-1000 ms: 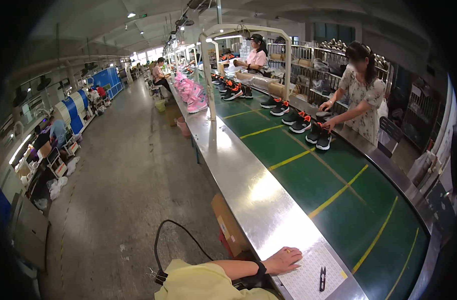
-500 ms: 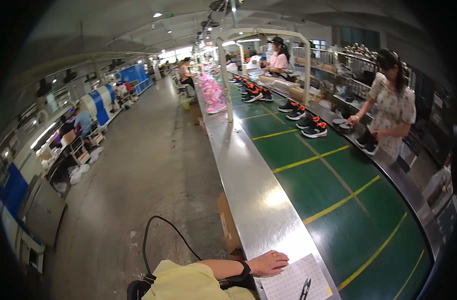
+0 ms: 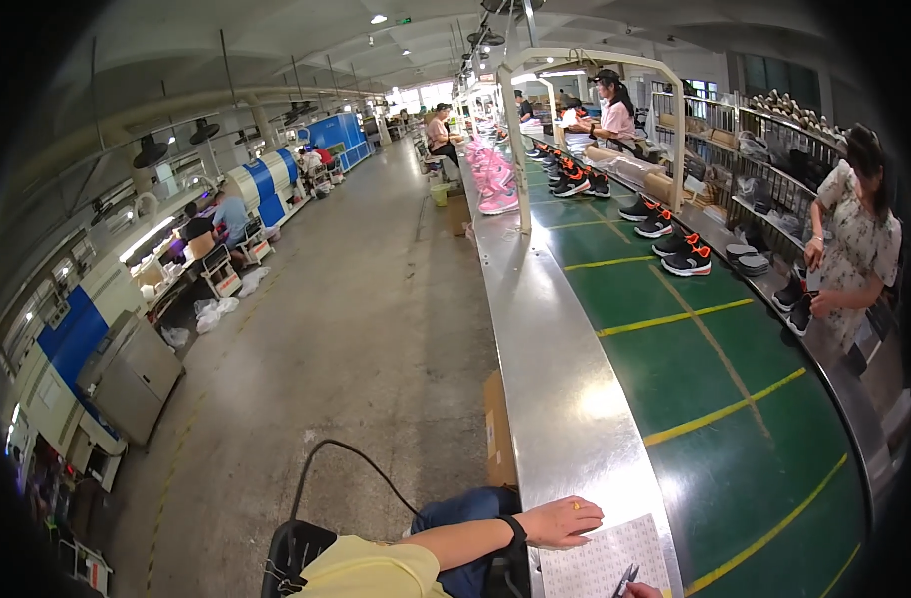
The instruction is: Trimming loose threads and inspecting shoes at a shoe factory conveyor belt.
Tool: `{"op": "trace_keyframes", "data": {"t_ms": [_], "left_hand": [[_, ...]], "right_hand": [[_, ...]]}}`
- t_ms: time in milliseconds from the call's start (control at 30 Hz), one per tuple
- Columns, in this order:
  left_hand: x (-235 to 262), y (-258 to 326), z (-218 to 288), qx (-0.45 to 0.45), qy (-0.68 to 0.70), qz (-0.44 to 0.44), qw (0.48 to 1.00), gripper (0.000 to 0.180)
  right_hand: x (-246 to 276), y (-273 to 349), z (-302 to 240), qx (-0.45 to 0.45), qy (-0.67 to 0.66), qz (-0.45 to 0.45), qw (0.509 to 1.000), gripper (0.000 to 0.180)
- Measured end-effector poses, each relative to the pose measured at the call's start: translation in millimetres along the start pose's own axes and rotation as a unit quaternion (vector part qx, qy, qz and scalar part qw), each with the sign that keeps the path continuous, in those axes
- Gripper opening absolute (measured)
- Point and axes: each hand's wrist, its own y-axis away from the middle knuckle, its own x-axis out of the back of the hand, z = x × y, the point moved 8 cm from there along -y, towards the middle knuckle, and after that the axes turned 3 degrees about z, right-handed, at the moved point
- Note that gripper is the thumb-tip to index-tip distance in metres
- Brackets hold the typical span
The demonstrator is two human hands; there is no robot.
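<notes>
My left hand (image 3: pixel 565 521) lies flat on the metal ledge, fingers stretched out, with a ring on one finger and a black band at the wrist. Just beside it, a printed paper sheet (image 3: pixel 600 558) covers part of the ledge. At the lower edge, a small part of my right hand (image 3: pixel 645 591) shows, its fingers at a pair of dark thread snips (image 3: pixel 626 578) over the sheet. The rest of that hand is cut off by the picture's edge.
A green conveyor belt (image 3: pixel 715 374) with yellow lines runs right of the metal ledge (image 3: pixel 545 369). Black-and-orange sneakers (image 3: pixel 687 261) stand on it. Pink shoes (image 3: pixel 497 202) sit farther along the ledge. Across the belt, a co-worker (image 3: pixel 854 234) handles a dark shoe. A black cable (image 3: pixel 351 448) loops at left.
The view has swung left. My right hand has come into view at the snips, which have tilted. My left hand stays on the ledge. The co-worker's hands have moved to the shoe.
</notes>
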Motion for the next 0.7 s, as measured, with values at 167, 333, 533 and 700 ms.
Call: {"op": "trace_keyframes", "data": {"t_ms": [167,333,533,700], "left_hand": [[-11,-1,-4,-0.002,0.007,-0.027,1.000,0.043],[-32,1,-6,0.012,0.026,-0.079,0.996,0.051],[7,2,21,-0.088,0.053,0.166,0.981,0.031],[48,20,-14,0.017,0.270,0.023,0.962,0.034]], "right_hand": [[-17,-9,-34,0.098,0.067,-0.067,0.991,0.009],[-14,-23,-17,0.047,0.122,-0.106,0.986,0.011],[-63,-82,-47,0.069,0.212,-0.128,0.966,0.015],[-137,-133,-94,0.057,0.228,-0.280,0.931,0.017]]}}
